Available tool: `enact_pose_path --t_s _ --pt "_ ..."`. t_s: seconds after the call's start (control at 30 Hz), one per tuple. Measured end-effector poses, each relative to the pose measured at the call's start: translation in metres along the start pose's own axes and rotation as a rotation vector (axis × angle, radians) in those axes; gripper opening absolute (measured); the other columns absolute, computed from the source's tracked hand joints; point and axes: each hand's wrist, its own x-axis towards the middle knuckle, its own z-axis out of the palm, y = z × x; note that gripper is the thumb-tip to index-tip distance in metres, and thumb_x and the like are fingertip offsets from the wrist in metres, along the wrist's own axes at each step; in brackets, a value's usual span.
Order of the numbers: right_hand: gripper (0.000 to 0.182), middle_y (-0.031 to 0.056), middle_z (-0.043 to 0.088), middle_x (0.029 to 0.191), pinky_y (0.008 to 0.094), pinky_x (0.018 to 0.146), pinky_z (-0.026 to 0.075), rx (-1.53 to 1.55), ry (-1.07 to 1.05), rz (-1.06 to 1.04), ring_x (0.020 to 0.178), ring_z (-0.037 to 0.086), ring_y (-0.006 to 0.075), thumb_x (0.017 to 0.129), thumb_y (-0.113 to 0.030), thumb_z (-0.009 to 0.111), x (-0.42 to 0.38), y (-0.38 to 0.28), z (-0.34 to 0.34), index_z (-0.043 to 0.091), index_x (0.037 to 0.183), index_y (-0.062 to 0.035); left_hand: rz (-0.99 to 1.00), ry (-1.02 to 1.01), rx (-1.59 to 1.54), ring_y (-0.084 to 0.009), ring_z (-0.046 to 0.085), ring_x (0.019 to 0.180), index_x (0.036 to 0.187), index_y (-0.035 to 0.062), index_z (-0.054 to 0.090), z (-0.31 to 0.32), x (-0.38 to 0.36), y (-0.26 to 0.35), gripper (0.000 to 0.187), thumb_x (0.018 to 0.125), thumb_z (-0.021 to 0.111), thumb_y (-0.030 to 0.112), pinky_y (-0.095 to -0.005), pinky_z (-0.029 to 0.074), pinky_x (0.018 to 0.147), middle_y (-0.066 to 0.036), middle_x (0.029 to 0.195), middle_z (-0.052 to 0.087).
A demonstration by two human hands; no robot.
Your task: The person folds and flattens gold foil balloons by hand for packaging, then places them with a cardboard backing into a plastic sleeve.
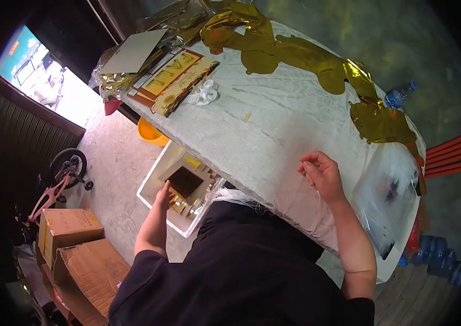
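My left hand is at the edge of a dark brown, flat square packet, thumb on its near corner and fingers partly hidden beneath. The packet is over a white foam box low beside the table. My right hand hovers above the white cloth-covered table, its fingers curled in toward the thumb, and I see nothing between them. To its right lies a clear plastic bag with dark bits inside. Gold foil balloons, flat and joined in a strip, stretch along the far edge.
On the table's left are a printed card pack, white fabric flowers and a pale board. A yellow basin, cardboard boxes and a small bicycle stand on the floor. A plastic bottle is beyond the far edge.
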Motion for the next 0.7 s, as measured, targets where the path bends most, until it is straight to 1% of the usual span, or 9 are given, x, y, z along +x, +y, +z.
enact_pose_path --t_s 0.1,0.13,0.23,0.37,0.43,0.5,0.6,0.67,0.7 --pt "0.011 0.0034 0.064 0.081 0.0183 0.055 0.041 0.018 -0.003 0.007 0.064 0.051 0.0036 0.092 -0.009 0.057 -0.001 0.001 -0.002 0.059 0.100 -0.0024 0.017 -0.022 0.141 -0.0268 0.047 0.122 0.138 0.0170 0.038 0.027 0.007 0.002 0.068 0.084 0.065 0.047 -0.0533 0.031 0.101 -0.012 0.136 0.045" --pt "0.012 0.0033 0.064 0.081 0.0182 0.055 0.042 0.009 -0.002 0.003 0.065 0.052 0.0035 0.092 -0.009 0.057 -0.001 0.001 -0.001 0.059 0.101 -0.0023 0.040 -0.028 0.166 -0.0225 0.055 0.104 0.126 0.0166 0.049 0.036 0.010 0.000 0.053 0.082 0.067 0.041 -0.0503 0.038 0.086 -0.006 0.113 0.056" --pt "0.012 0.0033 0.064 0.082 0.0182 0.056 0.042 -0.004 -0.002 0.002 0.066 0.052 0.0035 0.092 -0.009 0.057 -0.002 0.001 -0.001 0.059 0.101 -0.0021 0.084 -0.127 0.246 -0.0175 0.060 0.092 0.115 0.0153 0.058 0.061 -0.008 -0.005 0.035 0.085 0.064 0.032 -0.0449 0.043 0.077 -0.001 0.104 0.062" --pt "0.012 0.0027 0.063 0.085 0.0190 0.060 0.044 -0.031 0.017 -0.047 0.068 0.053 0.0032 0.092 -0.008 0.056 -0.005 -0.003 0.003 0.059 0.102 -0.0011 0.087 -0.265 0.390 -0.0187 0.062 0.097 0.122 0.0128 0.054 0.074 -0.045 0.004 0.040 0.087 0.063 0.030 -0.0434 0.045 0.087 -0.004 0.105 0.065" --pt "0.013 0.0027 0.063 0.086 0.0200 0.062 0.045 -0.098 0.052 -0.111 0.070 0.053 0.0045 0.091 -0.007 0.058 -0.004 -0.002 0.003 0.059 0.102 -0.0010 0.404 -0.376 0.927 -0.0157 0.063 0.088 0.122 0.0073 0.056 0.075 -0.067 0.018 0.042 0.087 0.062 0.031 -0.0333 0.048 0.081 -0.004 0.095 0.068" --pt "0.014 0.0028 0.062 0.087 0.0210 0.065 0.046 -0.163 0.093 -0.190 0.072 0.054 0.0059 0.089 -0.007 0.060 -0.002 -0.005 -0.002 0.059 0.101 -0.0008 0.533 -0.411 1.048 -0.0176 0.065 0.082 0.113 0.0034 0.063 0.077 -0.100 0.046 0.040 0.086 0.064 0.032 -0.0320 0.051 0.075 -0.007 0.092 0.069" --pt "0.020 0.0046 0.059 0.097 0.0232 0.071 0.047 -0.485 0.054 -0.260 0.077 0.056 0.0098 0.085 -0.005 0.061 0.004 -0.020 -0.010 0.057 0.105 -0.0015 0.627 -0.658 1.275 -0.0143 0.064 0.081 0.105 -0.0001 0.066 0.094 -0.196 0.117 0.029 0.089 0.061 0.024 -0.0288 0.051 0.075 -0.005 0.091 0.069" --pt "0.029 0.0103 0.059 0.105 0.0319 0.075 0.048 -0.761 0.114 -0.310 0.088 0.058 0.0241 0.077 -0.008 0.066 0.011 -0.027 -0.012 0.057 0.105 -0.0038 0.458 -0.978 1.149 -0.0117 0.064 0.079 0.099 0.0013 0.069 0.108 -0.249 0.156 0.021 0.092 0.058 0.018 -0.0269 0.052 0.072 -0.004 0.088 0.069" --pt "0.029 0.0103 0.059 0.105 0.0319 0.075 0.048 -0.761 0.117 -0.319 0.088 0.058 0.0241 0.077 -0.008 0.066 0.017 -0.026 -0.013 0.057 0.105 -0.0038 0.467 -0.975 1.150 -0.0117 0.064 0.079 0.099 0.0013 0.069 0.117 -0.278 0.175 0.021 0.092 0.058 0.018 -0.0269 0.052 0.072 -0.004 0.088 0.069"
